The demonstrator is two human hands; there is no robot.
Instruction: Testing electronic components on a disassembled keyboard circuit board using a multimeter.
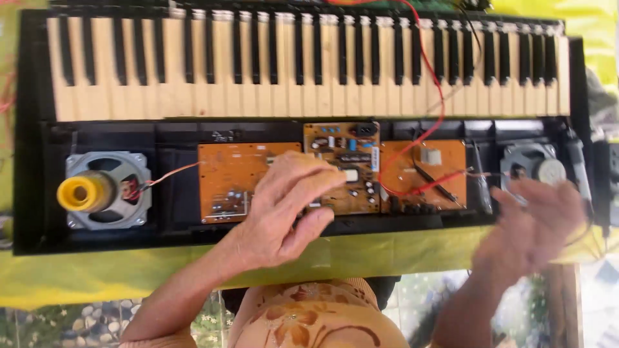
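Keyboard [303, 64], case opened, lies across a yellow-covered tabletop [97, 274], one row of keys along the far side. Inside: three circuit boards in a row, two orange [232, 180] [422, 171] flanking one tan centre board [342, 161]. Two speakers, left [106, 190] and right [532, 167]. Left hand [284, 212] rests on the centre board, fingers curled, grip holding nothing visible. Right hand [532, 229] blurred near the right speaker; grip cannot be told.

The opened keyboard [309, 71] lay on a yellow cloth [97, 274]. The left hand [287, 209] rested, fingers curled, on the middle circuit board [342, 164]. The right hand [532, 229], blurred, hovered beside the right speaker [532, 167]. Red wires [432, 96] crossed the boards.
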